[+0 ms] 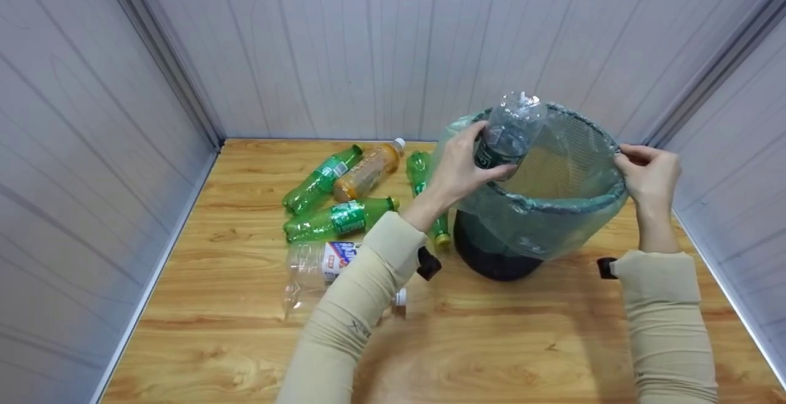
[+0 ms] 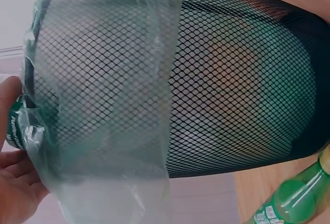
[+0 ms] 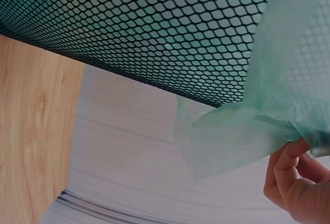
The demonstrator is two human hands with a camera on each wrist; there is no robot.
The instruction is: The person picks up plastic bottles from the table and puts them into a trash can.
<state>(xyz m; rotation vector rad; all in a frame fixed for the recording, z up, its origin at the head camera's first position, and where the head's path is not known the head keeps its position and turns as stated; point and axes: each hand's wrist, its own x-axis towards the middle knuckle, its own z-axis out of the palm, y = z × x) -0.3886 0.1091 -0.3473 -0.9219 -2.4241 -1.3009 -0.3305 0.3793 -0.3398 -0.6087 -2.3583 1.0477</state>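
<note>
one clear bottle [image 1: 511,129] sat in our left hand [image 1: 459,167], fingers and thumb curled round its body, neck pointing down and its base up, right above the mouth of the mesh bin [image 1: 556,158]. we held it upended like that, it seemed, so the narrow end would lead into the opening. the bin stood tilted toward us on the wooden table [image 1: 491,342], its rim lifted on the far side, and a thin green bag [image 1: 540,226] lined it and folded out over the edge. our right hand [image 1: 648,174] pinched that rim and bag fold on the right side, fingers closed on it; we judged this kept the bin tipped and the liner from slipping in. the right wrist view showed fingertips [image 3: 289,177] gripping the bag's loose edge [image 3: 242,131] beneath the mesh.

inside the bin we saw open room and nothing we could make out at the bottom. to the left, several more bottles lay on their sides: three green ones [image 1: 338,218], an orange one [image 1: 368,170], and a clear one with a blue label [image 1: 319,269] partly under our left sleeve [image 1: 362,293]. another green bottle [image 1: 424,174] lay close against the bin's left side, also seen in the left wrist view [image 2: 294,198]. walls closed the table on three sides, near the bin at the back and right, so free room lay mostly toward us.
</note>
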